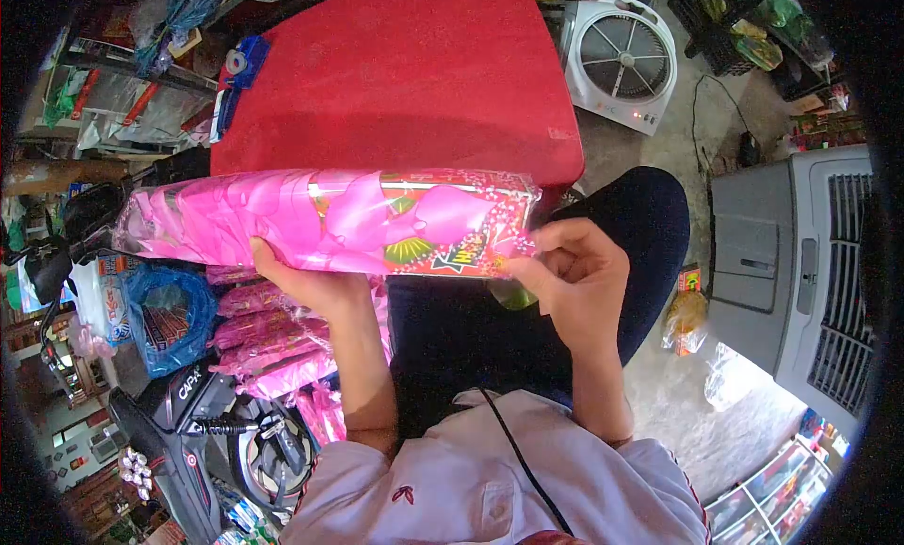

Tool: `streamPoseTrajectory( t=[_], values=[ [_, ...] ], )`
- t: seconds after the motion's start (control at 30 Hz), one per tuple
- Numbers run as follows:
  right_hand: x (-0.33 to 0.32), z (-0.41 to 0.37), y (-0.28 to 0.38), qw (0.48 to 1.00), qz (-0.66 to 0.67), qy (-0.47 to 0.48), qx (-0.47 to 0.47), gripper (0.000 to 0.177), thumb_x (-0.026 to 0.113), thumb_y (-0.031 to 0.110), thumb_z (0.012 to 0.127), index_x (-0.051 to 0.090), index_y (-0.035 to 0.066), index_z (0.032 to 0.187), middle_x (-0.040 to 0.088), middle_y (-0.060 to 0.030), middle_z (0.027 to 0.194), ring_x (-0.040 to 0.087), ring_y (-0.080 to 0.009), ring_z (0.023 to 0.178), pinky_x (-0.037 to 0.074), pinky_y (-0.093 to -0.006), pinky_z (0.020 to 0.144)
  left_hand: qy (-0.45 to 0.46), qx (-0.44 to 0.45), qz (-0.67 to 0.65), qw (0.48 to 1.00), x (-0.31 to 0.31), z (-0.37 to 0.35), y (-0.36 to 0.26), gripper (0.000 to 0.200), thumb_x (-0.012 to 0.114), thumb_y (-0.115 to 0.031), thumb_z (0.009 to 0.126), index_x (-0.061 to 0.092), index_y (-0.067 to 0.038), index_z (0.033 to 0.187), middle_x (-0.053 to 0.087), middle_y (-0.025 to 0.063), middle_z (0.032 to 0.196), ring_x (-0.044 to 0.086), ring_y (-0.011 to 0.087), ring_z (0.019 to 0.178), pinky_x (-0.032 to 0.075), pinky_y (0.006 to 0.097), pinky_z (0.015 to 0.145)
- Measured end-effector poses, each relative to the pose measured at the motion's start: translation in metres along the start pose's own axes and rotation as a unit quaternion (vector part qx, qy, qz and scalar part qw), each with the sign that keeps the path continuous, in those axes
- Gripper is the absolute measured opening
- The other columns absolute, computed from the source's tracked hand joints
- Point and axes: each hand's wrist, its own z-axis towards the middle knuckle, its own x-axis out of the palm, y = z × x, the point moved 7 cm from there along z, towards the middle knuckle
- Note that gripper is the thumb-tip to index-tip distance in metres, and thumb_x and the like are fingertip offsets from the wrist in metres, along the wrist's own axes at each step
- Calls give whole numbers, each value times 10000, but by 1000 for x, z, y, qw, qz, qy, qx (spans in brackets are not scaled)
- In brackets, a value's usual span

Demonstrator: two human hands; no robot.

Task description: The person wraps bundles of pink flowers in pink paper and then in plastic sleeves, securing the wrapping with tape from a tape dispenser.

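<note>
A long pink package (348,220) in clear plastic, with a flower pattern and a red printed end, lies level across the view above my lap. My left hand (306,286) grips it from below near its middle, thumb over the lower edge. At the right end my right hand (574,267) pinches the plastic wrap between thumb and curled fingers. Behind the package is a red table (395,74). A tape dispenser (240,69) stands on the table's left edge.
A white box fan (621,65) stands right of the table. Pink wrapped packages (268,328) and a blue bag (169,319) lie at the left, above a motorbike (179,432). A grey air cooler (800,262) is at the far right.
</note>
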Motion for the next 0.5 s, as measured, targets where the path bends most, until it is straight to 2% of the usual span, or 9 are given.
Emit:
streamPoseTrajectory(
  t=[0.17,0.27,0.37,0.5],
  values=[
    [1,1,-4,994,80,14,71,310,830,17,801,643,-18,1046,685,-51,840,552,-27,597,421,-182,459,-8,11,-3,1000,2,-4,-2,661,450,-593,964,528,-73,1364,587,115,1348,548,300,1259,405,482,1096],
    [5,1,2,995,81,-26,47,345,828,10,800,639,-10,1088,677,-48,850,553,-26,607,413,-180,460,-19,22,5,1000,4,-10,-4,655,463,-601,958,531,-83,1353,589,111,1339,550,300,1255,404,484,1096],
    [3,1,5,996,-21,-8,-92,353,819,1,806,639,-7,1110,667,-39,842,555,-29,605,415,-184,455,-14,20,-4,1000,3,-11,-5,659,479,-612,948,530,-92,1350,588,108,1337,549,301,1254,405,487,1095],
    [5,-1,-2,1000,10,-5,0,372,822,-5,799,637,-8,1122,690,-49,880,541,-17,599,402,-168,477,-16,15,-2,1000,5,-15,-6,674,493,-624,938,528,-95,1354,586,107,1341,548,302,1255,408,491,1091]
  ],
)
